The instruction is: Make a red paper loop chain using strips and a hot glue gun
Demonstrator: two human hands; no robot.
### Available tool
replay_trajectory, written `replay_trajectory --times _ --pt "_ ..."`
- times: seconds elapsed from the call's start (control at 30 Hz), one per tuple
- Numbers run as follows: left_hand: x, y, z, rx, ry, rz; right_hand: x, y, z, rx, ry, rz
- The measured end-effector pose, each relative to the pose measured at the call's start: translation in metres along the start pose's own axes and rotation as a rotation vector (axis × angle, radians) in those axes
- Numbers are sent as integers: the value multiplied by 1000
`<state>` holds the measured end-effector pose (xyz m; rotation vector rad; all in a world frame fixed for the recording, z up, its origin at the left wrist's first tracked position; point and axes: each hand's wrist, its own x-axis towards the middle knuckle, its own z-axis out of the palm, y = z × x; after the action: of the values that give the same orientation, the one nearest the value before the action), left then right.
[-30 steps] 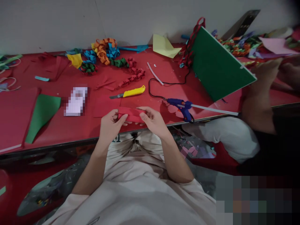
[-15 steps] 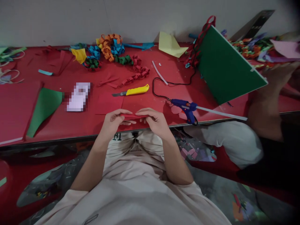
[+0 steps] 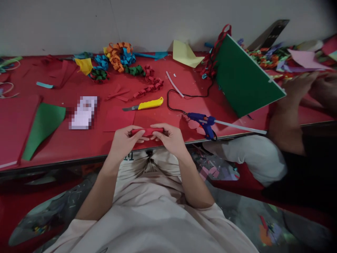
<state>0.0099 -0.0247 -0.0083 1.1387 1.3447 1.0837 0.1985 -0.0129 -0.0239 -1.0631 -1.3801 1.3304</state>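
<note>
Between both hands, just over the table's near edge, is a narrow folded or rolled piece of red paper (image 3: 149, 131). My left hand (image 3: 125, 140) pinches its left end, thumb on top. The right end is gripped by my right hand (image 3: 170, 138) in the same way. Flat on the table behind them lies a red paper sheet (image 3: 118, 119). Beyond that is a yellow box cutter (image 3: 150, 103) with its blade out, pointing left. A blue glue gun (image 3: 201, 121) with a long glue stick (image 3: 239, 127) rests to the right of my right hand.
Paper chains (image 3: 121, 56) lie along the back of the red table (image 3: 86, 144). A pixelated phone-like object (image 3: 83, 112) and green paper (image 3: 43, 126) lie left. On the right a green board (image 3: 244, 77) leans, its cord nearby, beside a co-worker's arm (image 3: 285, 109).
The red paper has turned from nearly edge-on to showing its face, and my thumbs now press on top of it. The view has shifted slightly; the co-worker's hands show more.
</note>
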Motion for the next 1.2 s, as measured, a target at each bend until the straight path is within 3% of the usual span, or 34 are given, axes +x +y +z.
replay_trajectory --times 0.1,0.3,0.43,0.63,0.73,0.83,0.93,1.03,1.13,1.2 --pt "-2 1 2 28 2 78 -1 -2 -1 -180 1 -55" --pt "-8 1 0 97 -61 104 -2 -6 -6 -252 -98 -94" --pt "-8 -2 -2 272 48 177 -5 -8 -9 -457 -100 -134" --pt "-11 -6 -2 346 73 228 -9 -5 -7 -416 -22 -111" --pt "-11 -8 -2 376 99 234 -9 -5 -8 -455 -29 -181" --pt "-8 -13 -1 670 232 333 -8 -3 -9 -634 -56 -309" --pt "-8 -18 0 984 327 514 -8 2 -8 -865 -45 -342" --pt "-12 -19 -5 1059 157 640 -10 3 -8 -1015 -43 -362" --pt "-16 -18 -15 997 -56 679 -10 2 -9 -1073 -94 -415" --pt "-16 -15 -19 901 -98 664 -8 0 -9 -1074 -102 -441"
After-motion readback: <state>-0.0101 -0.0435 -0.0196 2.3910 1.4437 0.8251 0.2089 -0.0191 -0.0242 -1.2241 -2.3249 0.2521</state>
